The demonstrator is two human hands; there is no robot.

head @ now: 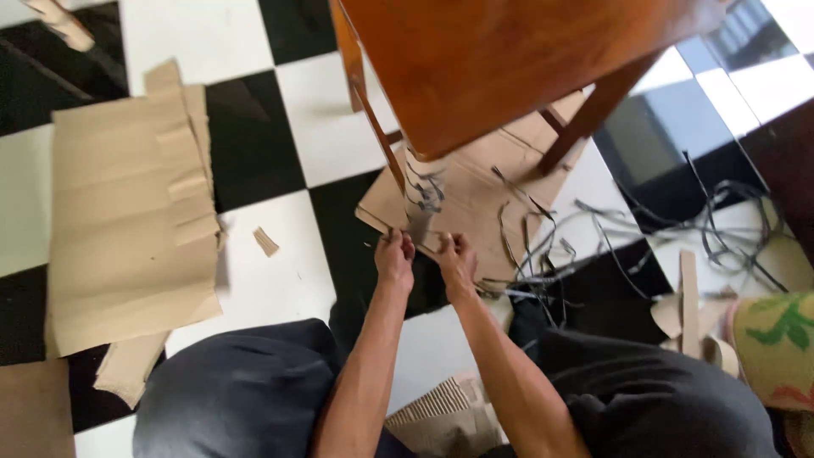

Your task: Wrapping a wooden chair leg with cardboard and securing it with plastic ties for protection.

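The left hand [395, 254] and the right hand [457, 257] work close together at the foot of a wooden table leg [421, 191] that is wrapped in dark strapping. Both hands are closed in a narrow pinch on the strapping at the lower end of the leg; the exact contact of the fingertips is too blurred to tell. The leg belongs to a brown wooden table [500, 59] standing on a black-and-white tiled floor [280, 263]. Under the leg lies a flat cardboard sheet [475, 203], its near edge just beside both hands. A tangle of loose dark straps [644, 229] spreads across the floor to the right. 1 large cardboard panel [127, 220] lies well apart at the left edge of the floor, with 1 small cardboard scrap [265, 241] between it and the hands.
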